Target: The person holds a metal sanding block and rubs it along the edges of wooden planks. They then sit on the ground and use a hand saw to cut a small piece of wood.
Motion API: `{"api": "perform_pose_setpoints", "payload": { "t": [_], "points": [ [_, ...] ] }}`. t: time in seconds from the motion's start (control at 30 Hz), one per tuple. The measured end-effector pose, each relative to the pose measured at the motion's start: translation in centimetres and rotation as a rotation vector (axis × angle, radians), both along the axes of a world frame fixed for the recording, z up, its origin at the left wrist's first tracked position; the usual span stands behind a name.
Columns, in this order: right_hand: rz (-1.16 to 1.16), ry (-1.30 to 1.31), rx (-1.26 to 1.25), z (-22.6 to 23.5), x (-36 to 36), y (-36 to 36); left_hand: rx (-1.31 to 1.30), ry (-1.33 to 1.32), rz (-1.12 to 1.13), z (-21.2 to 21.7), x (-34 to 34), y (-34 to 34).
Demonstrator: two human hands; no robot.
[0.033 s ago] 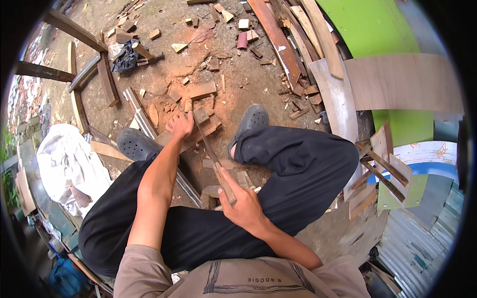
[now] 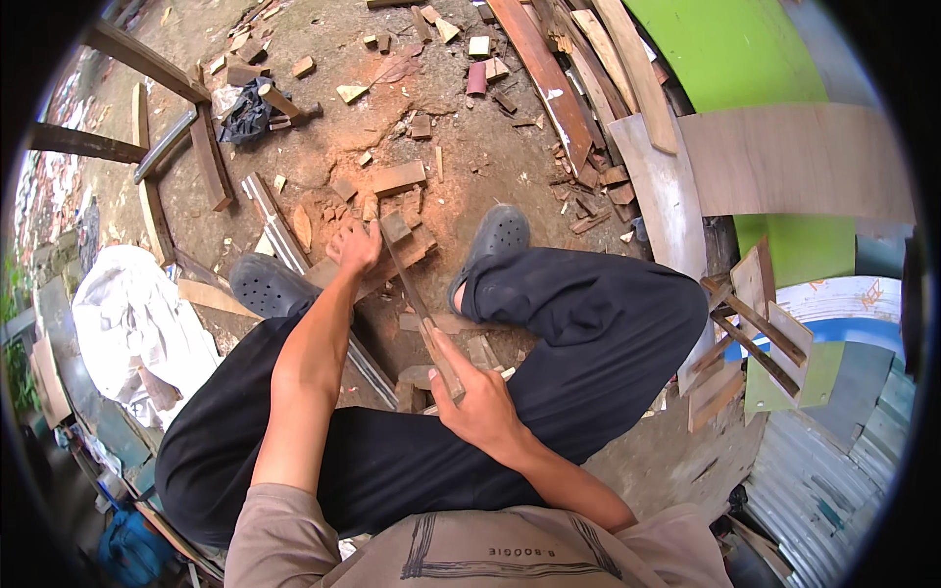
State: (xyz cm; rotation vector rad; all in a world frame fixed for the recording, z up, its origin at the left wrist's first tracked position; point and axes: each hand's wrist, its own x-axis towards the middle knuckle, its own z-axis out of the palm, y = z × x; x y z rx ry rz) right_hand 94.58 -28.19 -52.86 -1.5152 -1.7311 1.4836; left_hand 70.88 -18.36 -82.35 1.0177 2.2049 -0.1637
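My right hand [image 2: 480, 407] is wrapped round the wooden handle of a long tool [image 2: 428, 338]. Its narrow dark shaft runs away from me to a blocky grey end beside my left hand; whether that end is a blade or a hammer head I cannot tell. My left hand [image 2: 355, 245] is closed on a small light wood piece [image 2: 371, 208], whose top shows above the fingers. Below both lies a thick wooden board [image 2: 417, 245] on the ground between my feet, with reddish-brown chips around it. A short wood block [image 2: 399, 177] lies just beyond.
A striped metal-like bar [image 2: 277, 227] passes by my left shoe [image 2: 274, 284]. At left are a white sack [image 2: 137, 323] and a wooden frame [image 2: 208, 157]. Long planks [image 2: 554, 88] and a green sheet [image 2: 730, 49] occupy the far right. Offcuts litter the ground ahead.
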Motion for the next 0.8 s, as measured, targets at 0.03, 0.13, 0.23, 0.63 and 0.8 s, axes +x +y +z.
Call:
{"api": "perform_pose_setpoints", "payload": {
  "t": [0.03,0.13,0.23,0.63,0.8],
  "points": [
    [0.017,-0.027,-0.097,0.0,-0.3,0.8,-0.002,0.002,-0.003,0.3,0.1,0.1],
    [0.030,-0.034,-0.094,-4.6,-1.8,3.2,-0.015,-0.011,-0.028,1.0,0.2,1.2],
    [0.026,0.012,0.032,-5.0,-1.7,2.4,-0.004,0.003,-0.015,0.2,-0.3,0.9],
    [0.070,-0.079,-0.146,-5.2,-2.9,4.8,0.036,-0.008,-0.005,0.3,-0.1,0.9],
    [0.032,0.026,0.036,-0.9,-0.1,0.9,0.015,-0.028,-0.002,0.2,-0.3,0.7]
  ]
}}
